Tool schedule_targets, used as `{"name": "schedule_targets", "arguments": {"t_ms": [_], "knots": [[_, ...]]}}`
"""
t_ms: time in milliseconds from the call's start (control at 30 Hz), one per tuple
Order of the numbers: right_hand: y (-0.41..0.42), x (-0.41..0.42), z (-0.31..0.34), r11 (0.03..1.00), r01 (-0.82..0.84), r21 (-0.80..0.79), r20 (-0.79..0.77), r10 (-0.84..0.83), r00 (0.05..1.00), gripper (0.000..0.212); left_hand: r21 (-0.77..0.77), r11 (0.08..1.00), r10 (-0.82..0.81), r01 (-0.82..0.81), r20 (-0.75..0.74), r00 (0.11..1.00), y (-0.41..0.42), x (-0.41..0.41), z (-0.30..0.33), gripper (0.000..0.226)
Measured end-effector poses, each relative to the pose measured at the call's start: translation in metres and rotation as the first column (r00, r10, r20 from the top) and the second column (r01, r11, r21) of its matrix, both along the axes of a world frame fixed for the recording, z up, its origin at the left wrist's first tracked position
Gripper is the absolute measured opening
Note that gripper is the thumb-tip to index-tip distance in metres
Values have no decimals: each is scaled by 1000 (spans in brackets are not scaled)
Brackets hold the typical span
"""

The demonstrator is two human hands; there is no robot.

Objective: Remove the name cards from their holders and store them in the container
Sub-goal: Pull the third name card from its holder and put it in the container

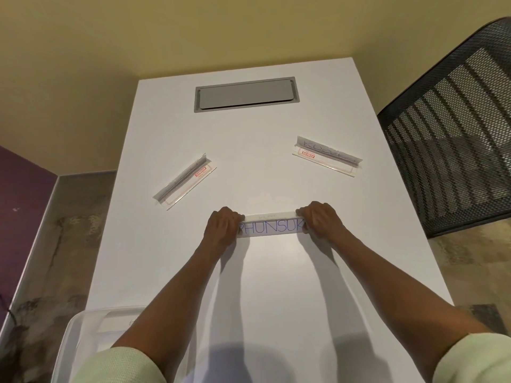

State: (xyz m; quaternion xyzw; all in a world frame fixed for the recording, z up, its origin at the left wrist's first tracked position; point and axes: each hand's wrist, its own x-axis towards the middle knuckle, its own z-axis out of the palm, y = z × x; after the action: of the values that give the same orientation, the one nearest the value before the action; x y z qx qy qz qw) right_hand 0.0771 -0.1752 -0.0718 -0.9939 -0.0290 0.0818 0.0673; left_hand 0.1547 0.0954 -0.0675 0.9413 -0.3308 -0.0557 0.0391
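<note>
Both grips pinch the near holder's ends: left hand (223, 223), right hand (318, 219), its name card (272, 227) still inside. Near-left container (72, 331) apparently holds one card; left holder (185, 180) looks emptied, far-right holder (327, 156) remains loaded.

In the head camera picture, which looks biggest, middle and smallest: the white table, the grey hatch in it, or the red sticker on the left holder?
1. white table
2. grey hatch
3. red sticker, tiny even though nearer than the hatch
</note>
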Motion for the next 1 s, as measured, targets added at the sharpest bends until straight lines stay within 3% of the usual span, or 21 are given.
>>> {"name": "schedule_targets", "arguments": {"t_ms": [200, 500, 633, 733, 1000], "knots": [[-1, -3, -2, 998, -17, -56, 37, 19, 999, 38, -37, 999, -27, 27, 5, 1000, 0, 0, 1, 15], [2, -12, 18, 998, -66, 19, 164, 62, 984, 45, 1, 996, 90, -90, -128, 988, 6, 0, 17, 32], [6, -17, 37, 997, -70, 37, 215, 61, 975, 46, -81, 994, 69, -75, -79, 994, 10, -4, 41, 29], [12, -22, 55, 997, -50, 66, 230, 34, 973, 44, -27, 999, 46, -46, -22, 999, 14, -9, 64, 21], [39, -35, 106, 996, 54, 65, 38, -56, 998, 40, -51, 999, 20, -17, 52, 998, 44, -27, 116, 28]]}}
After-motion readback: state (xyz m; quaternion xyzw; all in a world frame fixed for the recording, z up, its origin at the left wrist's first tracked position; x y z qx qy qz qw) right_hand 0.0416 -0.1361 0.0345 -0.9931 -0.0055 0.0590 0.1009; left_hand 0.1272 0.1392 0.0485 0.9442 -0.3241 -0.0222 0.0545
